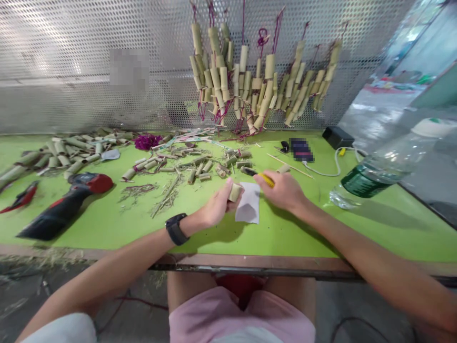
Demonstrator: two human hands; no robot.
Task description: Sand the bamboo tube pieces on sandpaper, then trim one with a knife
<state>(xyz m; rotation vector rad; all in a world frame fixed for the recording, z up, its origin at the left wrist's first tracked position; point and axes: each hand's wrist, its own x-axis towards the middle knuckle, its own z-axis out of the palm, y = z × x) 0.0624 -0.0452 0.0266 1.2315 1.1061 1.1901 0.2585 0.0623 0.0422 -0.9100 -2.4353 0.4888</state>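
Observation:
My left hand point(218, 205), with a dark watch on its wrist, is closed around a short bamboo piece point(234, 192) just above the table. To its right, my right hand point(282, 189) grips a yellow-handled tool point(264, 179) whose dark front end points left; its exact kind I cannot make out. The tool and the bamboo piece are apart. Under and between the hands lies a small whitish sheet point(249, 209) on the green tabletop point(214, 238). Several loose cut bamboo pieces point(200, 167) lie just beyond my hands.
A red-and-black power tool point(67, 205) and red-handled pliers point(21, 197) lie at left, before a bamboo pile point(64, 150). Purple cord point(147, 141) sits behind. Strung bamboo point(257, 85) hangs on the perforated metal panel point(153, 107). A plastic bottle point(371, 178) stands right, near a cabled black box point(337, 137).

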